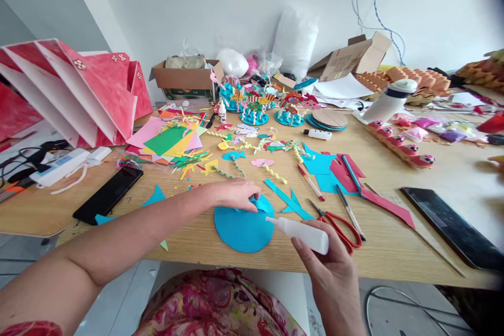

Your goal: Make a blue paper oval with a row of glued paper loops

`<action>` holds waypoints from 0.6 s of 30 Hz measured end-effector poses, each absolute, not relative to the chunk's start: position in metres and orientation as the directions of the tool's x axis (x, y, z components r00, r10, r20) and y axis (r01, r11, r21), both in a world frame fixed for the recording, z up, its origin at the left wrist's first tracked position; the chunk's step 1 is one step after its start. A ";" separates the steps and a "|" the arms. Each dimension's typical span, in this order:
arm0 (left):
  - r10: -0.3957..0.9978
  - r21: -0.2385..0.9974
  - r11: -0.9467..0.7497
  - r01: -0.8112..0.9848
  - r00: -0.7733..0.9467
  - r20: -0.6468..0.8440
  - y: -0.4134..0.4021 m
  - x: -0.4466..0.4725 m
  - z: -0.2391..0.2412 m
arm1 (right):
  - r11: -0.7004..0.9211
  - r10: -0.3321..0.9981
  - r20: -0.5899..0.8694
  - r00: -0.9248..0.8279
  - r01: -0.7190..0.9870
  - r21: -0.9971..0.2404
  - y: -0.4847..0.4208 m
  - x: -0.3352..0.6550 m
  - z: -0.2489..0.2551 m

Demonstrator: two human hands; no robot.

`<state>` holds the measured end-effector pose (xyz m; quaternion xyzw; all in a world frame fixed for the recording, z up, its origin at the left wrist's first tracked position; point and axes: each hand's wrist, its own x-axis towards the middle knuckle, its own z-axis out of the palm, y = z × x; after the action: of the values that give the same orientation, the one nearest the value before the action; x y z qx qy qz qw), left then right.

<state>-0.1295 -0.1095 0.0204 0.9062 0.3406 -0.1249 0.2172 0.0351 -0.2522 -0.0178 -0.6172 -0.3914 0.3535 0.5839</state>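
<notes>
A round blue paper piece (243, 231) lies near the table's front edge, its far edge lifted and folded toward me. My left hand (239, 194) is closed at that far edge, thumb and fingers on the raised blue flap; part of the flap is hidden behind the hand. In my right hand (331, 268) is a white glue bottle (303, 234), tilted so its nozzle points left, close to the right rim of the blue paper. Blue paper strips (289, 199) lie just beyond the bottle. Red-handled scissors (340, 228) rest to the right of it.
A black phone (108, 195) lies left, a dark tablet (452, 226) right. Pens (350, 212) and red paper (388, 206) are beside the scissors. Coloured paper sheets (167, 139), paper fish (234, 156), finished blue-based crafts (254, 115) and cardboard discs (326, 118) stand farther back.
</notes>
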 end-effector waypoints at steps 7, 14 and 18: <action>0.548 0.322 -0.701 0.636 0.770 -0.327 -0.108 -0.132 0.011 | 0.037 0.912 0.146 0.383 0.278 -0.960 -0.244 0.018 -0.034; 0.536 0.347 -0.703 0.620 0.784 -0.315 -0.105 -0.138 0.005 | 0.192 0.875 0.430 0.223 0.655 -0.730 -0.238 0.019 -0.037; 0.537 0.360 -0.696 0.622 0.783 -0.314 -0.106 -0.138 0.006 | 0.277 0.845 0.508 0.164 0.679 -0.680 -0.233 0.017 -0.039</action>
<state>-0.1382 -0.1064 0.0059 0.9162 0.3161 -0.0927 0.2284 0.0169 -0.2327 -0.0388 -0.5948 -0.6407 0.0871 0.4776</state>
